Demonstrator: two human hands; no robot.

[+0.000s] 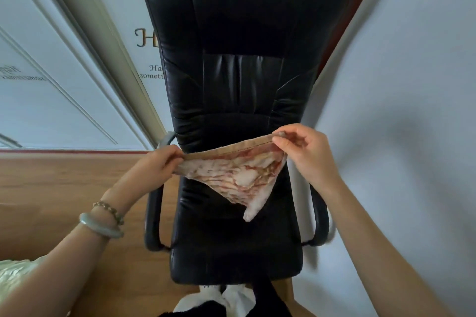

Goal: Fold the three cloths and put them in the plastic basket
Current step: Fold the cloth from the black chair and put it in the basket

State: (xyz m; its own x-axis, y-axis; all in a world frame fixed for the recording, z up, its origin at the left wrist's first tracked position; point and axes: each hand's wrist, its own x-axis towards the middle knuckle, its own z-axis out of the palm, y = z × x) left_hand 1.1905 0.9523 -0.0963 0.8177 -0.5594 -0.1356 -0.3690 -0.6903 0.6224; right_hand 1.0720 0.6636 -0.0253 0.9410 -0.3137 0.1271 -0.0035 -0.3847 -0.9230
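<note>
while both the left hand [161, 162] and right hand [300, 148] pinch the patterned cloth [239, 177] by its hem above the black chair [237, 239], keep that edge taut and match the 2 corners before folding.

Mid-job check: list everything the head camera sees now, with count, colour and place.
cloth: 1, pink-and-cream patterned, held up above the chair seat
office chair: 1, black, centre
floor: 1, brown wood, left
wall: 1, white, right
lettered panel: 1, white, left behind chair
white and black fabric: count unclear, bottom edge
pale green fabric: 1, bottom left corner
plastic basket: 0, not in view
bangle: 1, pale green, left wrist
beaded bracelet: 1, brownish, left wrist
left hand: 1, pinches cloth's left end
right hand: 1, pinches cloth's right end
</note>
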